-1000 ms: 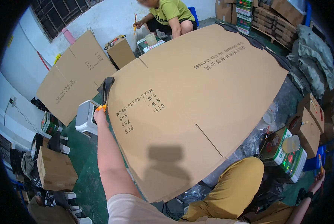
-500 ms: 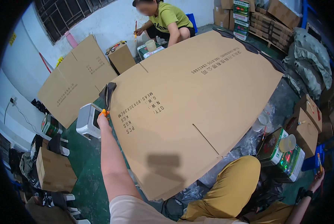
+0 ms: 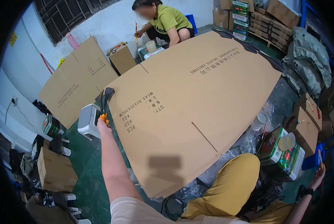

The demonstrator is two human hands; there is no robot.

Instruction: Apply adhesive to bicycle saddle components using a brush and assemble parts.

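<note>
My left hand (image 3: 104,125), with orange coverings on the fingertips, pinches a dark, flat, curved piece (image 3: 107,98) at the left edge of a large cardboard sheet (image 3: 167,142). Several similar dark curved pieces (image 3: 249,46) lie along the sheet's far right edge. At the lower right, my right hand (image 3: 317,177) is closed around a slim brush (image 3: 320,159), held upright beside a blue stool (image 3: 312,161). A clear plastic cup (image 3: 287,142) stands on a green and white tin (image 3: 282,158) near that hand.
A person (image 3: 170,20) crouches beyond the sheet, holding a brush by a cup (image 3: 151,46). Another cardboard sheet (image 3: 77,82) leans at the left near a small white stool (image 3: 88,121). Cartons (image 3: 303,130) and grey-green bags (image 3: 308,59) stand at the right; crumpled plastic lies under the sheet.
My left hand and the dark piece have shifted slightly toward me, and the piece has tilted a little. My right hand has barely moved.
</note>
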